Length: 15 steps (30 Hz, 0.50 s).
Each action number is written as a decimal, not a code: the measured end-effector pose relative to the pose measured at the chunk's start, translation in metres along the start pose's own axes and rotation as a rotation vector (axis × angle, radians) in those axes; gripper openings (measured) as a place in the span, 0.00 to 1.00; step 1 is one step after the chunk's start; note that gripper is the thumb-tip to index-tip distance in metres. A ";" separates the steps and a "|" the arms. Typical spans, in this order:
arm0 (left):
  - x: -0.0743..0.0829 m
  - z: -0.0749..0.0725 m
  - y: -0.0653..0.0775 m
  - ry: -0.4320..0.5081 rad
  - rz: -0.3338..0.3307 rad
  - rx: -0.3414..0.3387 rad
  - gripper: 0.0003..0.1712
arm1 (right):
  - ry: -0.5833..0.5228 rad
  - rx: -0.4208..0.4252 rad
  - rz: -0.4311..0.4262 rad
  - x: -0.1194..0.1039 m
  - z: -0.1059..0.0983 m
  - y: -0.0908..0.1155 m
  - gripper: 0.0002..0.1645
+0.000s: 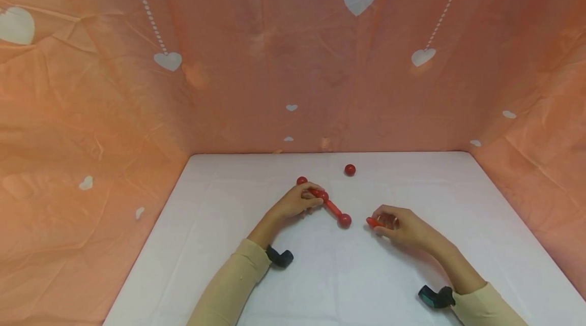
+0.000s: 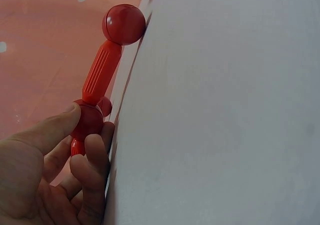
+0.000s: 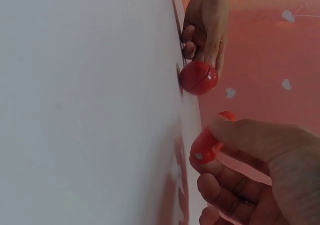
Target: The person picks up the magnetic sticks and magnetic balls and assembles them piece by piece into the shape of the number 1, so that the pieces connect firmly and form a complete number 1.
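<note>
My left hand [image 1: 297,200] grips the middle ball [image 2: 87,121] of a joined piece made of red balls and red rods. From that ball a ridged rod [image 2: 101,70] leads to an end ball [image 1: 344,220], on the side toward my right hand. Another ball [image 1: 301,180] shows beyond the left fingers, which partly hide the rod beside it. Between thumb and fingers, my right hand [image 1: 405,227] pinches a short red rod [image 3: 204,146] with a pale round spot at its end. This rod is apart from the end ball, to its right.
A loose red ball [image 1: 350,170] lies near the back of the white table [image 1: 220,204]. Orange cloth walls [image 1: 256,82] with pale hearts stand behind and at both sides. Each wrist wears a black camera [image 1: 280,257].
</note>
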<state>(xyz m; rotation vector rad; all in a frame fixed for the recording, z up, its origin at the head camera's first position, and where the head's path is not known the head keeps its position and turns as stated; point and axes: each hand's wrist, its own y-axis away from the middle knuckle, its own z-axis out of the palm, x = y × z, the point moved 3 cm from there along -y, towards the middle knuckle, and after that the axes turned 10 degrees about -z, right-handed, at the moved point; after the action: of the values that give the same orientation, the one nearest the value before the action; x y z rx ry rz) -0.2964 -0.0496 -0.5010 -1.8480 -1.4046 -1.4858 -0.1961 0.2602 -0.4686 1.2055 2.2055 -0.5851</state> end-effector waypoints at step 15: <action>0.002 0.001 0.002 0.006 0.034 -0.006 0.19 | -0.048 0.020 -0.028 -0.006 0.006 -0.003 0.12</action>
<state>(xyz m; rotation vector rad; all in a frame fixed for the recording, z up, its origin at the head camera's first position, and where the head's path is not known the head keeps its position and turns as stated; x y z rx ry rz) -0.2943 -0.0488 -0.4984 -1.8606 -1.3610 -1.4794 -0.1948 0.2511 -0.4692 1.1607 2.1841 -0.6427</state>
